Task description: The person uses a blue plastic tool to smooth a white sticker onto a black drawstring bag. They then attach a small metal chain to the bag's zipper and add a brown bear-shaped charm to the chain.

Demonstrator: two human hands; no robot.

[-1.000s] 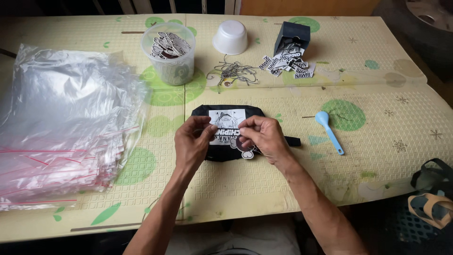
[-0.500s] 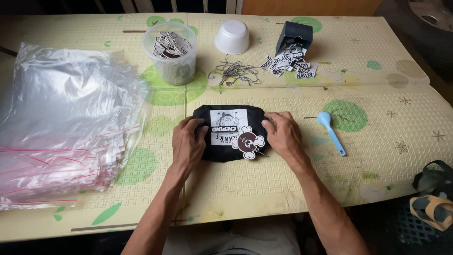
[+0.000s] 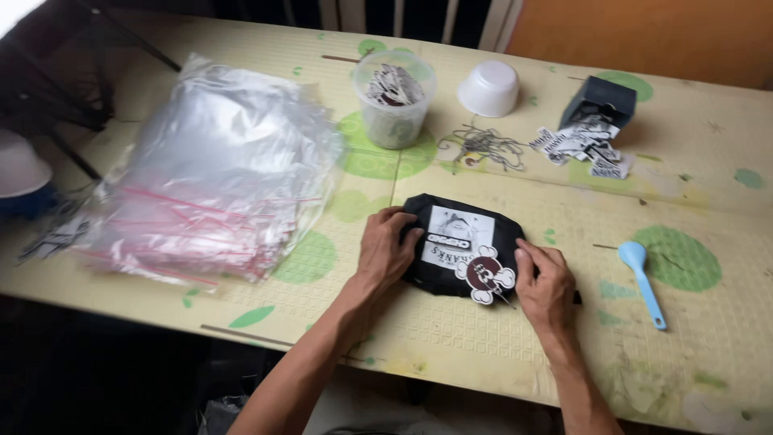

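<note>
A black folded cloth item (image 3: 439, 217) with a white printed panel lies on the yellow-green mat. A round brown-and-white tag (image 3: 485, 276) rests on its lower right part. My left hand (image 3: 385, 251) grips the cloth's left edge, fingers curled over it. On the right edge my right hand (image 3: 547, 286) presses down, fingertips next to the tag.
A big stack of clear zip bags (image 3: 213, 177) lies at the left. Behind stand a clear tub of tags (image 3: 394, 97), an upturned white bowl (image 3: 489, 88), loose wire hooks (image 3: 481, 146), a black box with spilled labels (image 3: 596, 103). A blue spoon (image 3: 642, 279) lies at the right.
The hands moved apart from the cloth's middle to its two sides, and the tag now lies uncovered on it. The camera view shifted leftward.
</note>
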